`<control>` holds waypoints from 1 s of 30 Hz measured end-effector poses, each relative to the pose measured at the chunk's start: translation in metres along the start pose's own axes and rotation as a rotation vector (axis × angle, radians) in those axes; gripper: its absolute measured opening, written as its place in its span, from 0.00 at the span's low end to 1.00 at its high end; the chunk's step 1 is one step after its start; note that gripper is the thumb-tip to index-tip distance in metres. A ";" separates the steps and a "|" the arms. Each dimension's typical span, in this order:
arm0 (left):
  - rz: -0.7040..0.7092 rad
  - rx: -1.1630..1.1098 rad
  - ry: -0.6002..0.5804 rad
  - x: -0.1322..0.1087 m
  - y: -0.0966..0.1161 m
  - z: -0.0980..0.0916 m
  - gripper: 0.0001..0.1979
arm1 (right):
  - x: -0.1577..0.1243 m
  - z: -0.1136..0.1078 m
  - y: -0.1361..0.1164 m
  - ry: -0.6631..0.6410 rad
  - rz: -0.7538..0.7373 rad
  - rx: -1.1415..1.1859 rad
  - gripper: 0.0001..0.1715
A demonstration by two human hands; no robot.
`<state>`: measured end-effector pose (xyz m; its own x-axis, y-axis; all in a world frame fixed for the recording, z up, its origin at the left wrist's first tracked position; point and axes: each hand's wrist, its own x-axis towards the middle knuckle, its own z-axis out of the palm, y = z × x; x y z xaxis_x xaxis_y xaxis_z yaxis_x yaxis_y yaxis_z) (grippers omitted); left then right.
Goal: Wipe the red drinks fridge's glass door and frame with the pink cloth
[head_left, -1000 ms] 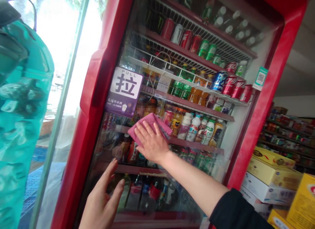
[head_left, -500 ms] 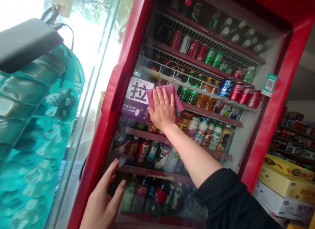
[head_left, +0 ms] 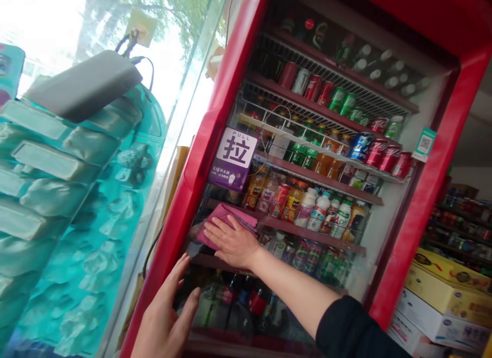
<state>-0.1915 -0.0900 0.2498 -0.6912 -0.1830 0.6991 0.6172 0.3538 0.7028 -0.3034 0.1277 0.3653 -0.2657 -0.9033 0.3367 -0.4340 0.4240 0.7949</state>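
Observation:
A tall red drinks fridge [head_left: 200, 158] stands in front of me with its glass door [head_left: 346, 276] closed. My right hand [head_left: 230, 242] lies flat on a pink cloth [head_left: 225, 219] and presses it against the glass at the door's lower left, below a purple "PULL" sticker [head_left: 235, 158]. My left hand [head_left: 167, 317] rests with spread fingers on the glass near the bottom left of the door and holds nothing. Cans and bottles fill the shelves behind the glass.
A teal quilted cover [head_left: 73, 219] with a grey pad [head_left: 84, 83] on top stands to the left beside a window. Stacked yellow and white cartons [head_left: 442, 291] sit at the lower right, with stocked shelves [head_left: 465, 214] behind them.
My right hand slid the pink cloth up the glass to beside the purple sticker, then down and left to below it. My left hand stayed low on the door. The view shifted left.

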 end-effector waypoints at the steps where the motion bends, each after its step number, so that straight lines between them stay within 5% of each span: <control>1: -0.002 0.004 -0.005 0.000 0.000 0.000 0.33 | 0.011 -0.004 0.008 -0.014 -0.041 -0.002 0.43; 7: 0.031 0.019 0.015 -0.002 0.000 0.001 0.32 | 0.064 -0.042 0.076 -0.026 -0.059 -0.012 0.40; 15: -0.005 0.036 -0.022 -0.005 -0.008 0.004 0.33 | 0.109 -0.089 0.134 0.138 0.481 -0.030 0.43; 20: -0.003 0.035 -0.075 -0.004 -0.013 0.009 0.33 | 0.134 -0.083 0.114 0.190 0.701 -0.018 0.46; 30: -0.033 0.021 -0.100 -0.019 -0.037 0.022 0.33 | 0.117 -0.043 0.049 0.198 0.666 0.091 0.50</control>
<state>-0.2090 -0.0794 0.2077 -0.7455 -0.1027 0.6586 0.5865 0.3685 0.7213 -0.3188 0.0404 0.4653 -0.3421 -0.4408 0.8299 -0.3062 0.8872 0.3451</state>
